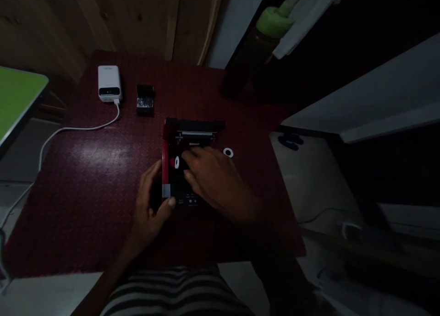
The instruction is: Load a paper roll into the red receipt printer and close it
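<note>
A small red and black machine, which looks like a label printer [165,169], sits on the table with its lid [195,125] raised at the back. My left hand [149,206] grips its left side, thumb on the front left corner and fingers along the outer wall. Inside the open compartment, the curled fingers of my right hand [215,181] reach down; what they hold, if anything, is hidden in the dark. Just left of those fingers, a white ring [177,162] stands in the compartment. A second white ring [228,153] shows to the right of the machine, beyond my right hand.
On the red patterned table [92,192], a white power bank [109,83] with a plugged-in white cable [82,128] lies at the back left. Beside it is a roll of black film [145,100]. A bottle with a green cap [273,23] stands at the back right.
</note>
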A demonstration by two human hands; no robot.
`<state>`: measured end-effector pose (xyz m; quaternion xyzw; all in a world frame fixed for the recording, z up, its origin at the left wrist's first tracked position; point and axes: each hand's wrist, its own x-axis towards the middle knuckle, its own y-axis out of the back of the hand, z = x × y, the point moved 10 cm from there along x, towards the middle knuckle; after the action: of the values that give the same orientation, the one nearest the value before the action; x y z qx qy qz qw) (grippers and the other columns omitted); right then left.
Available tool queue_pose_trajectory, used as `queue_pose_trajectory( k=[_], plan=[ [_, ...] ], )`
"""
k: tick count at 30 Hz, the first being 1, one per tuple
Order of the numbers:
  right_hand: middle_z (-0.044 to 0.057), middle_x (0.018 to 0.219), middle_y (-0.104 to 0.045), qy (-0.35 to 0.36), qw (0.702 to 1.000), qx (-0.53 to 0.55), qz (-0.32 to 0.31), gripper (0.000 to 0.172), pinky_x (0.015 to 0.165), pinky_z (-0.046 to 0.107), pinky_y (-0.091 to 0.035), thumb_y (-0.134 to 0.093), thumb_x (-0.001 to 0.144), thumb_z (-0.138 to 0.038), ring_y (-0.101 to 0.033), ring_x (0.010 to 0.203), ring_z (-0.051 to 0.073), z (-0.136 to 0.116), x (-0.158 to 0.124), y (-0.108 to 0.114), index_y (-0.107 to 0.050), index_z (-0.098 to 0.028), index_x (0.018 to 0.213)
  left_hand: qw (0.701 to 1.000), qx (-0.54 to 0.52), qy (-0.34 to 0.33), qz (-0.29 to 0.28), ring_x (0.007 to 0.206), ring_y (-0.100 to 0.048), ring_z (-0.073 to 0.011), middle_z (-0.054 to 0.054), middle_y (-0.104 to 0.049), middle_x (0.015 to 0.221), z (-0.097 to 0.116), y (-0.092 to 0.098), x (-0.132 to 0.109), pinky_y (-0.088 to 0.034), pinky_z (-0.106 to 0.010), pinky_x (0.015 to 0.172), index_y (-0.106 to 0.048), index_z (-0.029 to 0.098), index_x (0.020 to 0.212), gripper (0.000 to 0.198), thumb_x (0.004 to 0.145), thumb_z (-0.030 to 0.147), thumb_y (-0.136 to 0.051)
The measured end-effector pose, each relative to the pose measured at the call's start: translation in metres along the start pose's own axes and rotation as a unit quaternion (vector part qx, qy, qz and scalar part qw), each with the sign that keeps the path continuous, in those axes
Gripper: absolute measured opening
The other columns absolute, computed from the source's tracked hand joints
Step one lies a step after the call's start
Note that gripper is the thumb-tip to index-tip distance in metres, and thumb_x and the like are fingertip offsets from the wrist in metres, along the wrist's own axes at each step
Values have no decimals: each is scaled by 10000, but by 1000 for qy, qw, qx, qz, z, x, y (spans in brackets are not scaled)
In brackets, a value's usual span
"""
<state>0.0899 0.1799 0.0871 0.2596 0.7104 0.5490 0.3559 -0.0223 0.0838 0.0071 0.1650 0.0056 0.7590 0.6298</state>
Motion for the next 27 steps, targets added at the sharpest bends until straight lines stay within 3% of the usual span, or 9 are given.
queue_pose_trajectory(
  k=[2, 4, 7, 10, 12, 15, 17, 23, 27],
  plan=[
    [149, 1192, -847, 19, 995, 40, 92, 202, 968, 438, -646, -696, 1008, -88, -805, 1114, 316, 3, -21, 15, -800, -153, 1169, 1000, 0, 6, 0, 1629, -504, -368, -79, -539, 1759, -2, 1, 0, -393, -615, 1356, -474, 413, 1752, 697, 1094, 481, -695],
    [109, 1161, -859, 41, 970, 111, 213, 196, 950, 407, -656, -703, 1010, -119, -813, 1060, 272, 16, -55, 34, -795, -185, 1170, 1000, 0, 11, 0, 1628, -507, -376, -91, -538, 1758, -2, 2, 0, -409, -619, 1347, -479, 393, 1752, 701, 1092, 495, -691],
    [39, 1156, -869, -10, 922, 222, 316, 247, 935, 364, -658, -734, 1002, -176, -825, 1031, 222, 64, -111, 35, -788, -267, 1225, 1000, 1, 26, -3, 1626, -513, -387, -105, -544, 1752, -3, 3, 0, -437, -611, 1334, -495, 355, 1747, 719, 1078, 522, -700],
    [25, 1134, -880, -136, 886, 311, 317, 254, 927, 390, -664, -799, 949, -263, -840, 1033, 241, 117, -146, -2, -800, -295, 1201, 999, -8, 50, 3, 1616, -524, -386, -96, -550, 1750, -6, 3, 0, -447, -593, 1332, -514, 349, 1735, 722, 1068, 543, -710],
    [42, 1132, -887, -195, 856, 363, 314, 261, 960, 424, -666, -811, 921, -322, -847, 1049, 261, 139, -156, -36, -802, -278, 1178, 998, -13, 57, 11, 1602, -541, -378, -80, -560, 1743, -7, 4, 0, -471, -565, 1315, -529, 364, 1726, 716, 1061, 543, -725],
    [74, 1118, -893, -224, 824, 430, 294, 290, 953, 444, -679, -788, 880, -359, -851, 1029, 279, 144, -145, -82, -792, -247, 1147, 998, -14, 57, 18, 1587, -558, -372, -60, -582, 1727, -7, 5, 0, -497, -536, 1290, -550, 388, 1712, 706, 1050, 543, -743],
    [83, 1143, -893, -213, 819, 452, 283, 301, 966, 447, -677, -756, 877, -346, -848, 1054, 281, 136, -130, -100, -791, -242, 1157, 998, -13, 54, 24, 1591, -550, -385, -56, -592, 1719, -6, 5, 1, -483, -548, 1298, -570, 394, 1699, 705, 1038, 560, -749],
    [86, 1200, -887, -185, 828, 461, 261, 300, 1022, 461, -647, -710, 900, -267, -825, 1103, 271, 123, -111, -116, -810, -254, 1182, 996, -22, 81, 26, 1588, -543, -421, -71, -598, 1706, -10, 4, 0, -486, -591, 1290, -588, 369, 1685, 732, 1011, 598, -759],
    [110, 1362, -855, -175, 829, 481, 226, 546, 1018, 475, -665, -850, 809, -266, -832, 1104, 275, 130, -123, -113, -789, -258, 1352, 995, -41, 89, 28, 1603, -527, -426, -73, -578, 1729, -17, 4, -1, -462, -599, 1311, -569, 371, 1702, 768, 1000, 605, -775]
  ],
)
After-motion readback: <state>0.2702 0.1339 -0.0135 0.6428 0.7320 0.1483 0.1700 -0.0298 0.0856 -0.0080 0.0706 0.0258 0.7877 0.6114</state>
